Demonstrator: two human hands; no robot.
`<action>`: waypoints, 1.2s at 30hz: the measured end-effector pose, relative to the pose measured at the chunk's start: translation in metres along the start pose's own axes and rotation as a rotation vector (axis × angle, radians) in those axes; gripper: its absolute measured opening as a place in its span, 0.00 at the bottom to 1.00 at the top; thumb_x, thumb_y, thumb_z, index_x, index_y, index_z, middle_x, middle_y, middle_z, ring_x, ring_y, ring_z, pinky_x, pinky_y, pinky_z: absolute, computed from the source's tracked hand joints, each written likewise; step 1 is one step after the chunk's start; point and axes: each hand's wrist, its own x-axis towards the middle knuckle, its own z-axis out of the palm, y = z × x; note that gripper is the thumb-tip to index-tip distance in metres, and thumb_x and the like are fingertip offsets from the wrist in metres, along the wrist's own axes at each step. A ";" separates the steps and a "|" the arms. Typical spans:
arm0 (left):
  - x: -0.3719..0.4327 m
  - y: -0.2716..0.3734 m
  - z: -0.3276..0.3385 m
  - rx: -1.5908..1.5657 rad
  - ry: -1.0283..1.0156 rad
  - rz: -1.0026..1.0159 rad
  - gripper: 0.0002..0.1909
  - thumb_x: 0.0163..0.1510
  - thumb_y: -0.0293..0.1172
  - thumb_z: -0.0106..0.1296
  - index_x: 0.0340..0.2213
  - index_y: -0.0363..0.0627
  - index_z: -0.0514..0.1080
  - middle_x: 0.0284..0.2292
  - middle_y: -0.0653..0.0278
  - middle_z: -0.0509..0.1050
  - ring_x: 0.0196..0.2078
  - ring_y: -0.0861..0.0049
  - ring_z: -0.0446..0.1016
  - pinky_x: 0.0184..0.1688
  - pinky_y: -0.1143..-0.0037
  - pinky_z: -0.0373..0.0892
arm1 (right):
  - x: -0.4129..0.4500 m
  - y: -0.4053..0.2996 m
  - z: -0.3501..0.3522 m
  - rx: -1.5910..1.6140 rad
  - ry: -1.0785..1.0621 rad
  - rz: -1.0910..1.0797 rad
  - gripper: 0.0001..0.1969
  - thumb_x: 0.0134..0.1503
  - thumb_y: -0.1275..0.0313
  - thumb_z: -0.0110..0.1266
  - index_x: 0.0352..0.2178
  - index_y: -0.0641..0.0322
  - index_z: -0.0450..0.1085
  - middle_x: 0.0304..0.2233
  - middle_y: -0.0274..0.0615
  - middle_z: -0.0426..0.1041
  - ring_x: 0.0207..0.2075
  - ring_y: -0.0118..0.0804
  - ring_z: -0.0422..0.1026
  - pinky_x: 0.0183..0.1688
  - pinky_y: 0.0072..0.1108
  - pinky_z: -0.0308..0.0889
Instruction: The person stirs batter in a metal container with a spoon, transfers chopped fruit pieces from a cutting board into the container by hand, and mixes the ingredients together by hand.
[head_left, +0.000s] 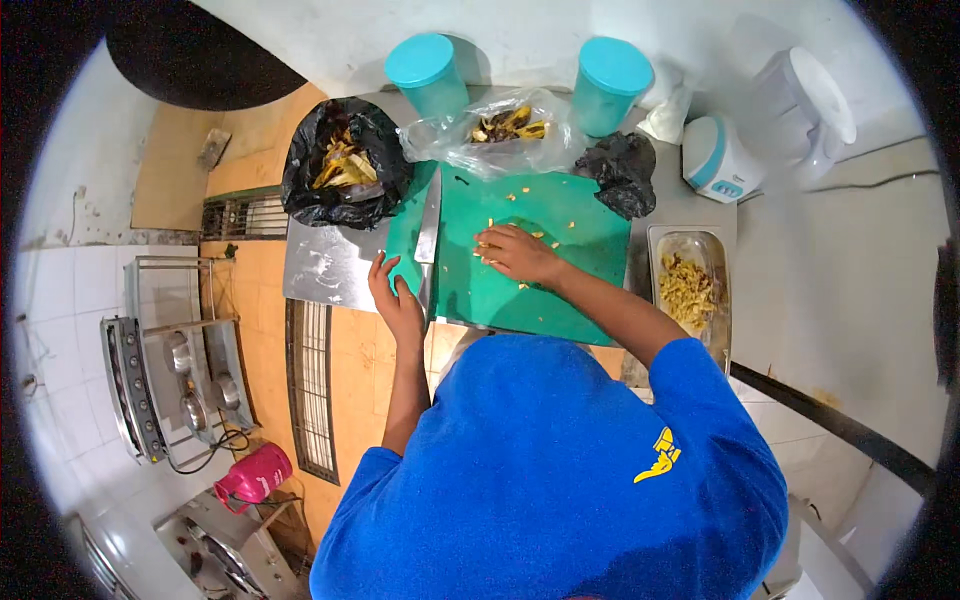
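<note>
My right hand (517, 255) lies palm down on a green cutting board (577, 292). Small pale yellow pieces of chopped food (491, 223) show around and under its fingertips; whether it grips any is hidden. Over the board's left edge, my left hand (396, 300) is raised with its fingers apart and nothing in them. Just beside it lies a large kitchen knife (429, 225), blade pointing away from me and handle towards me. More loose bits are scattered on the board.
At the back left, a black plastic bag (296, 176) holds peels, which look like banana. A clear plastic bag (450, 142) with darker peels lies between two turquoise-lidded containers (442, 86). A crumpled black bag (626, 176) sits right, near a steel tray (726, 300) of chopped pieces.
</note>
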 end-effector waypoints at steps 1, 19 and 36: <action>0.001 -0.002 -0.001 0.004 0.005 0.012 0.13 0.46 0.20 0.36 0.35 0.38 0.66 0.45 0.51 0.61 0.49 0.60 0.58 0.51 0.69 0.53 | -0.003 0.000 -0.002 -0.013 -0.021 -0.013 0.13 0.45 0.70 0.50 0.35 0.58 0.68 0.41 0.41 0.65 0.44 0.40 0.63 0.47 0.29 0.58; 0.009 -0.009 0.006 -0.013 -0.077 0.136 0.14 0.46 0.21 0.37 0.36 0.38 0.66 0.46 0.51 0.62 0.50 0.61 0.58 0.51 0.68 0.53 | -0.059 -0.016 -0.025 0.025 0.125 -0.027 0.18 0.40 0.64 0.54 0.33 0.61 0.65 0.39 0.46 0.63 0.43 0.45 0.62 0.46 0.31 0.59; 0.014 0.001 0.029 -0.030 -0.126 0.208 0.13 0.45 0.19 0.37 0.35 0.35 0.66 0.45 0.53 0.62 0.50 0.62 0.58 0.51 0.69 0.53 | -0.072 -0.064 -0.060 0.375 0.494 0.617 0.10 0.45 0.75 0.51 0.33 0.62 0.70 0.32 0.41 0.71 0.34 0.38 0.69 0.38 0.25 0.65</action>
